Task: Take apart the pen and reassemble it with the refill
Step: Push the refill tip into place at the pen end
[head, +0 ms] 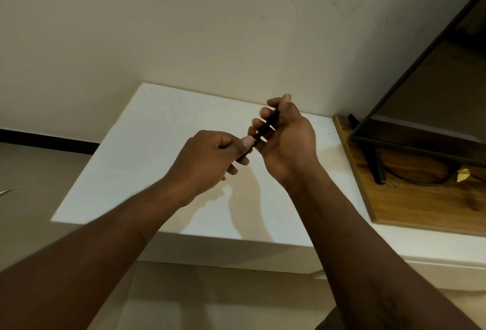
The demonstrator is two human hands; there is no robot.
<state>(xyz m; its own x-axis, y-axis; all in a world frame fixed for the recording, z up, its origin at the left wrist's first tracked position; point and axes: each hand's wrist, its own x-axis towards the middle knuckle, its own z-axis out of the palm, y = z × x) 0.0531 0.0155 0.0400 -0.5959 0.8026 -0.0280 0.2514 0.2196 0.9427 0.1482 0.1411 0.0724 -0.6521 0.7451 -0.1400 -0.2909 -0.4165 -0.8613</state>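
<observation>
Pen, dark and slim, is up in the air between both hands, above the far right part of a white table. It slants from upper right down to lower left. The left hand pinches the lower end between the thumb and curled fingers, with the thumbnail facing up. The right hand grips the upper part: its fingers wrap round the barrel from the far side and the thumb lies along the top. Only a short stretch of the barrel shows between the two hands (whether it is in one piece or already parted, I cannot tell). Both forearms are bare and reach in from the bottom edge, and their shadows fall on the table below.

Just right of the table lies a wooden board. On it stands a black-framed screen on a black foot, with a dark cable curving beside it and a small yellow tag near the cable.
</observation>
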